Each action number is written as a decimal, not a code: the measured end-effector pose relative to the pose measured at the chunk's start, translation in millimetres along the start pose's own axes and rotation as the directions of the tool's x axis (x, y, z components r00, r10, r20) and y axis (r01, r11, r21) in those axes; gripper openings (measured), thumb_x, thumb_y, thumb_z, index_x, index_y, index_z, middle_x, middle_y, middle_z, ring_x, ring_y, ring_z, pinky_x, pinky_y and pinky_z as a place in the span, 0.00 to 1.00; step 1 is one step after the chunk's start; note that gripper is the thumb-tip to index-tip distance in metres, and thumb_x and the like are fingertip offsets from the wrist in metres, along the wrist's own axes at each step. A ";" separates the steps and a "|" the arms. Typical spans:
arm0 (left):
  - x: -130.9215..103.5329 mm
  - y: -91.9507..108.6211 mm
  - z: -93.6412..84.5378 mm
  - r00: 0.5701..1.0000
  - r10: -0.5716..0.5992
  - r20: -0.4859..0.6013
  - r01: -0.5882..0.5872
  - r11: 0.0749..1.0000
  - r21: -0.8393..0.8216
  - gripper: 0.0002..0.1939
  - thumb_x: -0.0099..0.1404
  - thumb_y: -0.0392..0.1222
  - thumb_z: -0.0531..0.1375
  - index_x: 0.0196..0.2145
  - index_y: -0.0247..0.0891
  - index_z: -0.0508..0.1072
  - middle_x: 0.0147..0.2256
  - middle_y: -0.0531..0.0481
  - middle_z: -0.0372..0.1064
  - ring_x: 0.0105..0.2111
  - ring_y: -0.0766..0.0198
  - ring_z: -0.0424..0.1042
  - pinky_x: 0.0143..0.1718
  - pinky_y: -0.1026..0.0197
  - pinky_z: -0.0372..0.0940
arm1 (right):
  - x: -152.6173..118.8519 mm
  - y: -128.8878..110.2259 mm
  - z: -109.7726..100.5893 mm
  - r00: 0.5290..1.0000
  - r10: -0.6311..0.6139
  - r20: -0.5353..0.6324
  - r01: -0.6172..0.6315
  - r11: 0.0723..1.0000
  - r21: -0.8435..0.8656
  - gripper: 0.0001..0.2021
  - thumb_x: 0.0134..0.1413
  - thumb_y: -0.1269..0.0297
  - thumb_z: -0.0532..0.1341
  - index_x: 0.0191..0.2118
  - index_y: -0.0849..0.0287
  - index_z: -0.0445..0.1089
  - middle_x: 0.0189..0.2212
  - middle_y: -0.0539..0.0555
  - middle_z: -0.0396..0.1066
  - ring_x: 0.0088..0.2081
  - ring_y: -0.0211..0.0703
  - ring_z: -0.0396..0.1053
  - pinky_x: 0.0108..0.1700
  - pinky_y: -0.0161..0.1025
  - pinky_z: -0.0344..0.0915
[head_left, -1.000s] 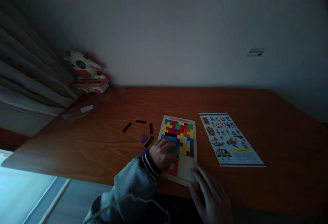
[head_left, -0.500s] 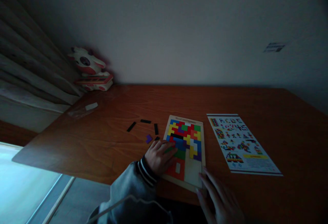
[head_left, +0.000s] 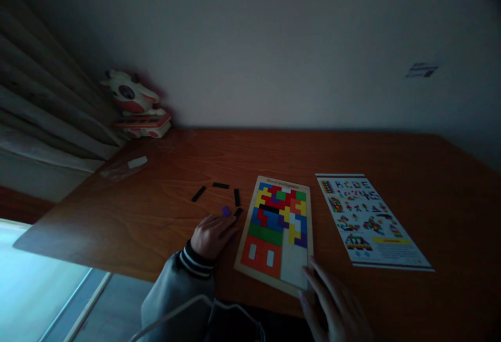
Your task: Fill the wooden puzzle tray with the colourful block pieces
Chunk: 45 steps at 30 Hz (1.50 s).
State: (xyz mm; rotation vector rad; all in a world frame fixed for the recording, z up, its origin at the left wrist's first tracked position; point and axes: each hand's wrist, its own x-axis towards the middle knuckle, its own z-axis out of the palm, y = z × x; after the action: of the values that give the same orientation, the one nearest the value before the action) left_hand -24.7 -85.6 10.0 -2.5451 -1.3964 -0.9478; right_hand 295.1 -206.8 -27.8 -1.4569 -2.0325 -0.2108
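A wooden puzzle board lies on the brown table, mostly filled with coloured blocks; bare wood shows at its lower right. To its left, my left hand rests low over the table beside a purple piece and a short black piece. Its fingers are bent together and hide whatever is beneath them, though a bit of purple shows near the thumb. My right hand has its fingers apart, with the fingertips at the board's lower right edge.
Three black bars lie left of the board. A printed pattern sheet is on the right. At the back left sits a cow-shaped toy, with a clear plastic bag in front of it by the curtain.
My left hand has moved left off the board onto the table by the loose pieces, uncovering the board's red and green blocks. My right hand is nearly unmoved.
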 end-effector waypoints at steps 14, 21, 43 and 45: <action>-1.6 -5.4 9.3 0.998 0.018 0.068 -0.022 0.998 0.060 0.16 0.69 0.36 0.54 0.51 0.42 0.75 0.39 0.48 0.79 0.36 0.63 0.79 0.40 0.63 0.76 | 1.4 -0.5 -1.7 1.000 -0.016 0.014 0.016 1.000 0.010 0.25 0.60 0.54 0.60 0.61 0.54 0.64 0.56 0.55 0.71 0.51 0.51 0.73 0.50 0.46 0.67; 9.2 -3.4 5.6 0.939 -0.229 0.256 0.244 0.969 -0.029 0.12 0.63 0.40 0.62 0.45 0.45 0.77 0.39 0.50 0.78 0.36 0.61 0.79 0.36 0.63 0.74 | 0.1 0.6 -0.3 0.999 -0.025 0.031 0.026 1.000 -0.002 0.24 0.59 0.55 0.61 0.59 0.56 0.66 0.57 0.56 0.70 0.52 0.52 0.72 0.51 0.46 0.67; 12.9 -0.4 2.2 0.943 -0.012 0.332 0.043 0.995 -0.087 0.15 0.66 0.33 0.54 0.43 0.42 0.79 0.48 0.46 0.75 0.48 0.58 0.74 0.53 0.55 0.68 | 11.2 -4.4 -11.2 0.998 -0.064 0.004 0.064 0.998 0.007 0.20 0.64 0.52 0.56 0.56 0.55 0.68 0.55 0.56 0.72 0.51 0.50 0.73 0.49 0.44 0.68; 4.3 -6.0 1.5 0.946 0.037 0.321 -0.019 0.998 -0.058 0.18 0.66 0.32 0.52 0.47 0.40 0.77 0.50 0.45 0.75 0.50 0.56 0.73 0.51 0.53 0.69 | 11.3 -4.1 -10.8 0.998 -0.065 -0.005 0.065 0.998 0.009 0.19 0.64 0.52 0.56 0.56 0.55 0.68 0.55 0.56 0.72 0.51 0.50 0.73 0.49 0.44 0.69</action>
State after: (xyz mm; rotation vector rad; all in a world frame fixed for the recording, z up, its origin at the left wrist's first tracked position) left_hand -27.1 -78.5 9.9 -2.8528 -1.4197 -0.5892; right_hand 293.4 -204.3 -11.9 -1.3851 -2.0760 -0.2310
